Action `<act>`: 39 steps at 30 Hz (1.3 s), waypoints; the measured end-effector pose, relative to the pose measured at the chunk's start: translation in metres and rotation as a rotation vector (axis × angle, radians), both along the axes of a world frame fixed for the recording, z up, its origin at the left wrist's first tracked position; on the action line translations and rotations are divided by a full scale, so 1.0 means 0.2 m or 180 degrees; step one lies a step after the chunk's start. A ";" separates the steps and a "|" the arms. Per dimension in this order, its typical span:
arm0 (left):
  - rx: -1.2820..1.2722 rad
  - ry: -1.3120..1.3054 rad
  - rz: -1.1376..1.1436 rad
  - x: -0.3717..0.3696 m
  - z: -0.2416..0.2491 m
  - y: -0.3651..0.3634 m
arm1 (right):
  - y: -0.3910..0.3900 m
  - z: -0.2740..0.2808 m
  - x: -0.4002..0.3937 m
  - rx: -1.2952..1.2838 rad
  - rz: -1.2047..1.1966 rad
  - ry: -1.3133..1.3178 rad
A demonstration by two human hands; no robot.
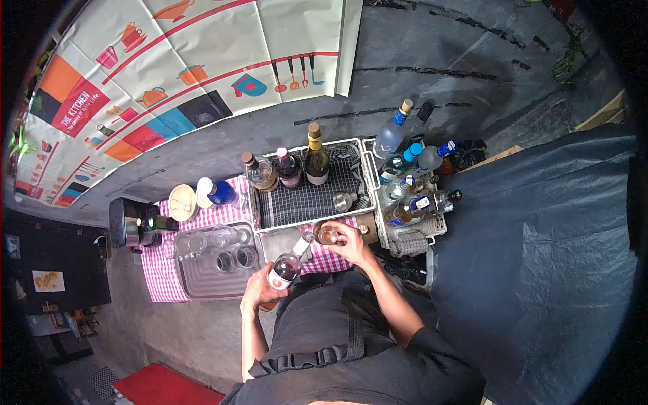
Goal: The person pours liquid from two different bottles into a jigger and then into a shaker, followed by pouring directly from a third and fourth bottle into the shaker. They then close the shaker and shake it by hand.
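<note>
My left hand (256, 289) is wrapped round a dark bottle (286, 268) with a white and red label. The bottle leans to the upper right, its mouth close to the rim of a small brownish cup (327, 234). That cup is in the fingers of my right hand (349, 244), its opening turned up towards me. Whether liquid is running between them is too small to tell. Just beyond both hands stands a white wire basket (312, 221) with several corked bottles and a small clear glass vessel (344, 201) lying on a dark checked cloth.
A brown tray (210, 287) with several glasses lies to the left on a pink checked cloth (158, 278). At the right, a white rack (425, 226) holds several bottles. A black appliance (127, 223) stands far left. Dark sheeting (533, 270) covers the right side.
</note>
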State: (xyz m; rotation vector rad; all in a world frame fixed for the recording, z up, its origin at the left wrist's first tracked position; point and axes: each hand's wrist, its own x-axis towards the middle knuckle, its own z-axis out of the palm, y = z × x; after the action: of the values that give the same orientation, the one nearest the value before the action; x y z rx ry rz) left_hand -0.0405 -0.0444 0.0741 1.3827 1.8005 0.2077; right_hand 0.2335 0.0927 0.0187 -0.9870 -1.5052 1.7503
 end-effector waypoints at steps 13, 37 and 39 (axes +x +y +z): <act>-0.0026 0.0035 0.0127 -0.02 -0.01 -0.03 | 0.02 -0.02 0.02 0.1189 -0.0025 -0.1603; -0.0308 0.0268 -0.0161 0.00 0.08 0.03 | 0.01 0.04 -0.05 0.1308 -0.0110 -0.0873; -0.0308 0.0318 -0.0206 0.00 0.08 0.03 | 0.01 0.04 -0.06 0.1356 -0.0151 -0.0759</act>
State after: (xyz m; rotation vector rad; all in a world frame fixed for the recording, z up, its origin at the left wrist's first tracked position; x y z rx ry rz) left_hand -0.0404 -0.0384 0.0908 1.4015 1.8193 0.0172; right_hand 0.2220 0.0940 0.0265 -1.0177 -1.8863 1.2339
